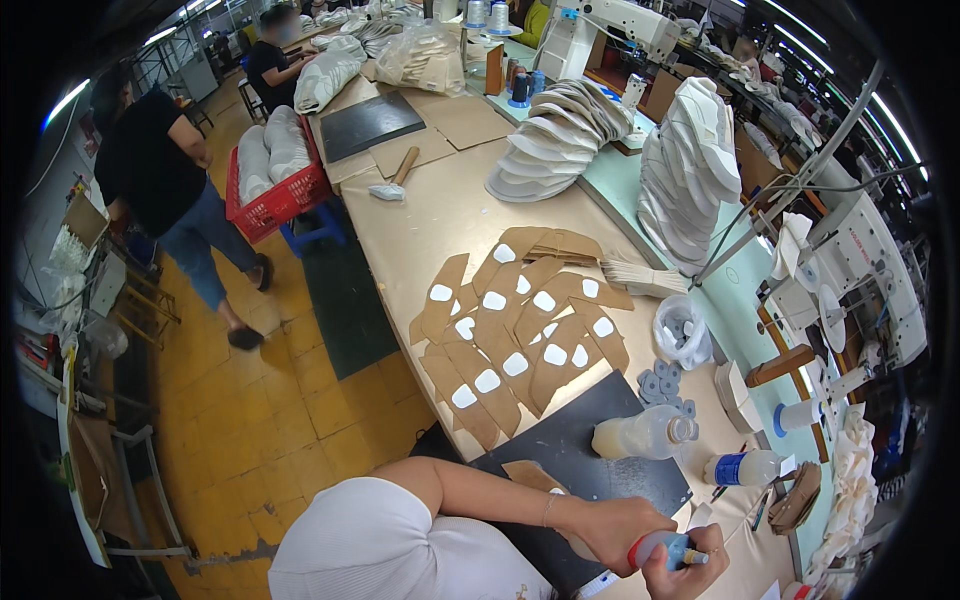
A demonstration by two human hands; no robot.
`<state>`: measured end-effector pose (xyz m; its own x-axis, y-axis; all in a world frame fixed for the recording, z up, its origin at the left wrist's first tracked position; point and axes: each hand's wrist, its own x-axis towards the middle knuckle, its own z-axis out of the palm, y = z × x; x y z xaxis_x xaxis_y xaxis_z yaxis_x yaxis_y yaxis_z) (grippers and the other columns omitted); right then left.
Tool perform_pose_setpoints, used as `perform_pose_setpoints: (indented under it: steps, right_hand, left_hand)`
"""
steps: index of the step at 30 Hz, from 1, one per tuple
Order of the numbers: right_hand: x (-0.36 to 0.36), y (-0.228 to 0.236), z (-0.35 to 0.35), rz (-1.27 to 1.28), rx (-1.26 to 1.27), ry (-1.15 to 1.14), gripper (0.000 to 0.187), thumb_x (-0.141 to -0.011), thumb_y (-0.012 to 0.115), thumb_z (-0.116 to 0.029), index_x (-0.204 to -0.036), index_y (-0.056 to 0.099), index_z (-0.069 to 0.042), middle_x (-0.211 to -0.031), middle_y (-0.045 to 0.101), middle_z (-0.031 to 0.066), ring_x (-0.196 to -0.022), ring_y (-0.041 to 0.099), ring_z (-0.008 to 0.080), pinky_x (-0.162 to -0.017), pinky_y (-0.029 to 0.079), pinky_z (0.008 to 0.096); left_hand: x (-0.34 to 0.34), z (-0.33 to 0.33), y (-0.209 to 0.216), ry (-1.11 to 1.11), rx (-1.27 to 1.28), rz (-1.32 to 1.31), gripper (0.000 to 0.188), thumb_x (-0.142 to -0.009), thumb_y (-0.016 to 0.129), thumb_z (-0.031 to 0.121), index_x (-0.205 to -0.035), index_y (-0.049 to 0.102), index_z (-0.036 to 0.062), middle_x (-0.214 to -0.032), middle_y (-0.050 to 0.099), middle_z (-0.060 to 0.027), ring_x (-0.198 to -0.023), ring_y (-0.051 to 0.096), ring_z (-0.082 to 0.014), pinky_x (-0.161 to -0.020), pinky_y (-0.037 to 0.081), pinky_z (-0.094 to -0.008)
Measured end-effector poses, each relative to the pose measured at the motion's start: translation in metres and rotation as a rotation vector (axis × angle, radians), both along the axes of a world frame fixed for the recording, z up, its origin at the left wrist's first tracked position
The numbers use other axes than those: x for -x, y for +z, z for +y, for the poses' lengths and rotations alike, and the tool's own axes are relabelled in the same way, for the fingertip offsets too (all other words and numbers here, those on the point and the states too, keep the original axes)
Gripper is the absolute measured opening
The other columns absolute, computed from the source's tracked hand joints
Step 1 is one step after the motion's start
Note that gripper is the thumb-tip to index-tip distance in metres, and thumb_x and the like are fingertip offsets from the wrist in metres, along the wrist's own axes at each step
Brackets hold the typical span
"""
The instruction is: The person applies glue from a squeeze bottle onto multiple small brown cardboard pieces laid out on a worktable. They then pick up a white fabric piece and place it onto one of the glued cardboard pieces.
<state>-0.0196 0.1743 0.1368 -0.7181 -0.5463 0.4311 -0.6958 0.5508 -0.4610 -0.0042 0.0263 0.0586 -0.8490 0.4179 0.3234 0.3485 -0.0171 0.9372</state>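
Over the lower right of the black board (560,440), my left hand (622,530) is closed around a small bluish bottle (660,547) with a red end. My right hand (690,575) is closed about the narrow tip end of the same bottle, thumb and fingers bent round it. Under my left forearm a brown cut piece (527,473) lies on the board, partly hidden. A small white patch (700,516) shows just beyond my hands. Past the board, several brown pieces (470,362) with white patches lie overlapping.
Right of the board stand a cloudy plastic bottle (640,435), a blue-labelled bottle (745,468), grey pads (660,384) and a bag-lined tub (683,330). Farther off are a hammer (395,178), stacked white pieces (560,140) and a sewing machine (860,280). A person (165,170) walks at left.
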Motion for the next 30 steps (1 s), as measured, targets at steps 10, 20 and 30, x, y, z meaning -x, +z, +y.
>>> perform_pose_setpoints:
  steps: [10, 20, 30]
  right_hand:
    - [-0.002, 0.008, -0.007, -0.108, 0.148, 0.501, 0.038, -0.058, 0.068, -0.036, -0.067, 0.051, -0.004, -0.055, 0.043, 0.0092, -0.045, 0.041, 0.0249, -0.044, 0.033, 0.0356]
    - [-0.002, 0.0, 0.04, -0.038, 0.231, -0.062, 0.042, -0.074, 0.062, -0.038, -0.073, 0.055, 0.004, -0.062, 0.049, 0.0105, -0.056, 0.047, 0.0202, -0.05, 0.037, 0.0323]
    - [-0.02, -0.001, 0.041, -0.108, 0.251, -0.002, 0.043, -0.073, 0.065, -0.038, -0.073, 0.054, 0.003, -0.062, 0.049, 0.0128, -0.058, 0.05, 0.0226, -0.053, 0.039, 0.0337]
  left_hand:
    - [0.015, 0.022, -0.035, -0.956, -0.051, -0.2, 0.052, -0.062, 0.077, 0.025, -0.102, 0.055, -0.0008, -0.086, 0.061, -0.0164, -0.08, 0.059, -0.0264, -0.071, 0.046, -0.0353]
    - [-0.008, 0.024, 0.005, 0.133, -0.032, 0.233, 0.056, -0.058, 0.081, 0.022, -0.103, 0.055, -0.0015, -0.083, 0.062, -0.016, -0.079, 0.058, -0.0262, -0.072, 0.045, -0.0366]
    - [-0.009, 0.026, -0.008, -0.2, -0.02, 0.152, 0.053, -0.062, 0.078, 0.02, -0.104, 0.053, -0.0016, -0.077, 0.062, -0.0159, -0.072, 0.061, -0.0305, -0.064, 0.046, -0.0396]
